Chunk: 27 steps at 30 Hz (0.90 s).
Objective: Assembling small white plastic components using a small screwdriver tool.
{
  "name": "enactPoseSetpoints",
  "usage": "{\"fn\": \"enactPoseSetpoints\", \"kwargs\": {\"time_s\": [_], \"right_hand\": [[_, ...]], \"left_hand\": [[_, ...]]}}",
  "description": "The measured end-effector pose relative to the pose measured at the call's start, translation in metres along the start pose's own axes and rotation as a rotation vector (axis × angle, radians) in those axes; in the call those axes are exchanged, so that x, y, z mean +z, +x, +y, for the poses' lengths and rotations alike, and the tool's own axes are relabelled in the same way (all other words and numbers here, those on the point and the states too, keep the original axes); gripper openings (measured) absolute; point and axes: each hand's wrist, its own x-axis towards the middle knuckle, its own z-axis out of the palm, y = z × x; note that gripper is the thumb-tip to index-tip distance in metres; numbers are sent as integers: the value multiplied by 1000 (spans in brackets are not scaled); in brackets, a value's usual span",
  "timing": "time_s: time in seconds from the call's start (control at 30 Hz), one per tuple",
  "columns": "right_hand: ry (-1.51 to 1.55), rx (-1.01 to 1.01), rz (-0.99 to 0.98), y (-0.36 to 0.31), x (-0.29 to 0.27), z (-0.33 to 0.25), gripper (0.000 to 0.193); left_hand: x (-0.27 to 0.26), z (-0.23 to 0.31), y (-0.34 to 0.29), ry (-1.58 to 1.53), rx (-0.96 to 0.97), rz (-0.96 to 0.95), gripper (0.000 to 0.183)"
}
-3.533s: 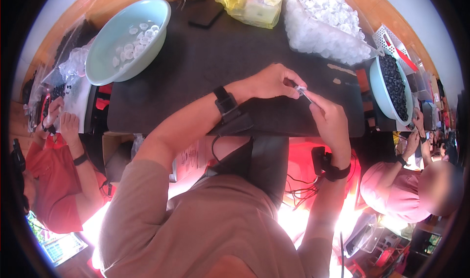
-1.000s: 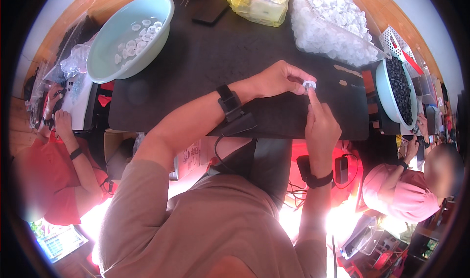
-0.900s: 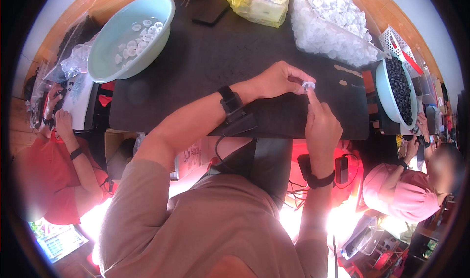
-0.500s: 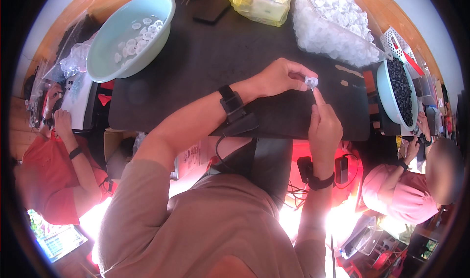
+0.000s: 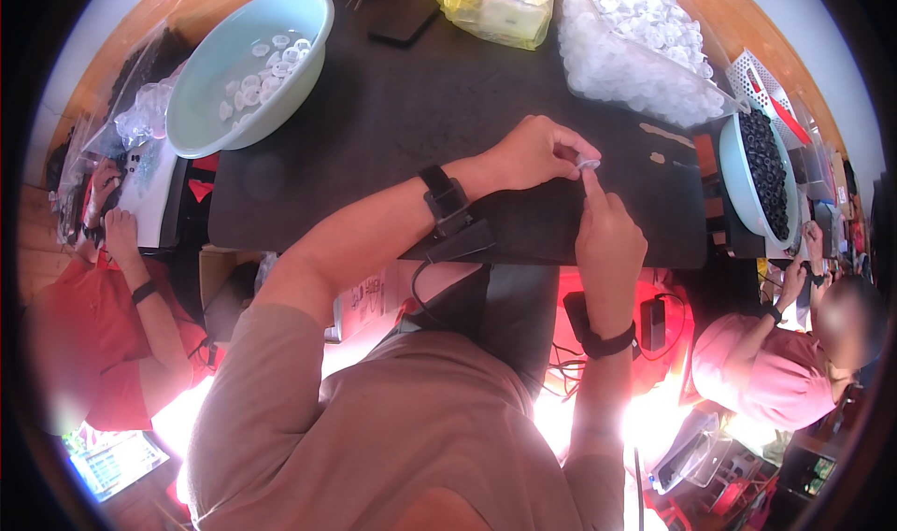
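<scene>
Over the right part of the dark table, my left hand [image 5: 542,153] pinches a small translucent white plastic piece [image 5: 588,164] between thumb and fingertips. From below, my right hand [image 5: 610,234] reaches up with its index finger stretched against the piece. Its other fingers are curled in, and whether they hold anything is hidden. Past my hands lies a large heap of similar white plastic pieces [image 5: 645,26] in a clear container. A pale blue basin [image 5: 192,124] at the far left has several white pieces in it. Another pale blue basin [image 5: 734,171] at the right is filled with small black rings [image 5: 766,171].
A yellow plastic bag [image 5: 495,12] and a flat dark object [image 5: 405,24] lie at the back of the table [image 5: 420,92]. A white perforated basket [image 5: 759,87] stands by the right basin. A person in red [image 5: 112,335] sits left, another in pink [image 5: 761,363] right.
My right hand has moved slightly up and left, its index finger staying at the piece. The white piece has turned and shows a thinner side. My left hand has barely shifted.
</scene>
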Motion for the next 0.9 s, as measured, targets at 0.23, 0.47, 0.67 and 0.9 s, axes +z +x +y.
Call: {"fn": "enactPoseSetpoints", "kwargs": {"time_s": [0.23, 0.47, 0.67, 0.9], "right_hand": [[443, -66, 125, -1, 10, 25, 40], [688, 47, 63, -7, -8, 16, 38], [606, 118, 31, -3, -4, 14, 36], [550, 76, 85, 1, -4, 14, 36]], "left_hand": [[-1, -4, 4, -171, 28, -17, 35], [-5, 3, 2, -349, -39, -10, 35], [-5, 0, 3, -423, -26, -45, 35], [-6, 1, 3, -429, -27, -47, 34]]}}
